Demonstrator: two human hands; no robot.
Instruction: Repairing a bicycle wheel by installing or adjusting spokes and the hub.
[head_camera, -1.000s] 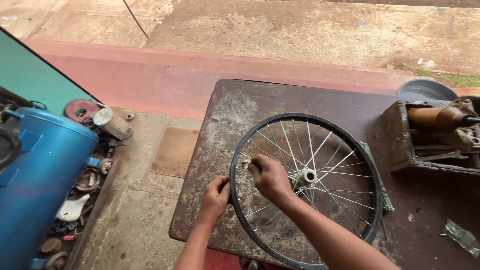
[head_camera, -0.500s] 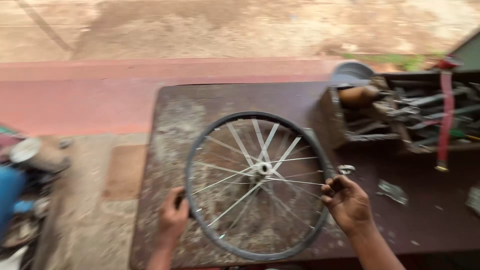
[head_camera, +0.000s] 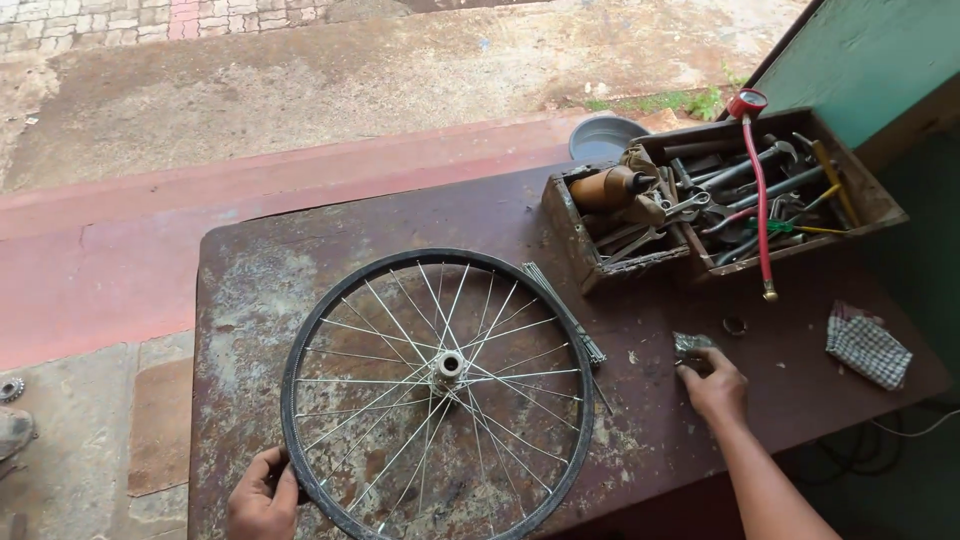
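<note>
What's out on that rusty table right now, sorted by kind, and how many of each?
Spoked bicycle wheel, left hand on its rim: 1
Bundle of loose spokes: 1
Wooden toolbox: 1
Small grey object under the right hand: 1
Small ring: 1
Checked cloth: 1
Total: 6

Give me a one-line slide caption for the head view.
Left hand grips the spoked bicycle wheel on a rusty table; right hand touches a small crumpled packet.
</note>
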